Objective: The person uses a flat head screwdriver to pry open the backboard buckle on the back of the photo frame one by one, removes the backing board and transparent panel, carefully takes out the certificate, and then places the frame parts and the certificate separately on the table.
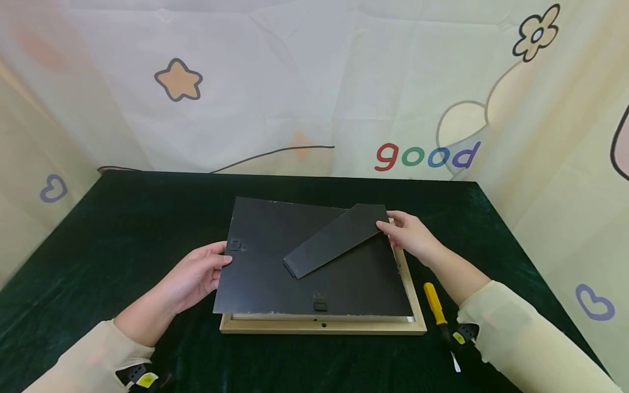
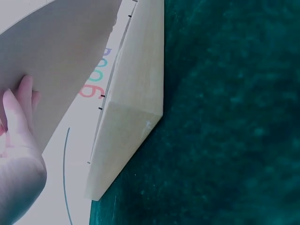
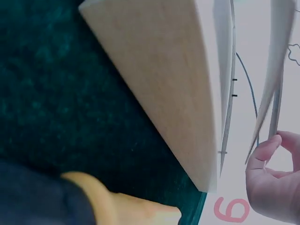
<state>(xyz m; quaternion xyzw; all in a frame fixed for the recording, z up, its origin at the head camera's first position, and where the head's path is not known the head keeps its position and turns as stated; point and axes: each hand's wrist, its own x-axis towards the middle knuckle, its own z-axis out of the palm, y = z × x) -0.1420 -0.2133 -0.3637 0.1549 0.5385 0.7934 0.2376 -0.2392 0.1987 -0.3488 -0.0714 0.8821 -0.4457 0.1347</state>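
A black backing board (image 1: 265, 229) lies tilted over a pale wooden picture frame (image 1: 275, 327), whose front and right edges show beneath it. My left hand (image 1: 199, 273) holds the board's left edge, thumb on top; in the left wrist view the fingers (image 2: 24, 101) lie against its brown underside. At the upper right, my right hand (image 1: 413, 237) pinches the board's edge by the wide end of its black stand leg (image 1: 339, 240). The right wrist view shows a gap between the raised board and the frame (image 3: 159, 70).
A screwdriver (image 1: 433, 303) with a yellow and black handle lies right of the frame, close to my right sleeve. Dark green cloth (image 1: 147, 218) covers the table. A printed curtain (image 1: 275, 82) hangs behind and at both sides.
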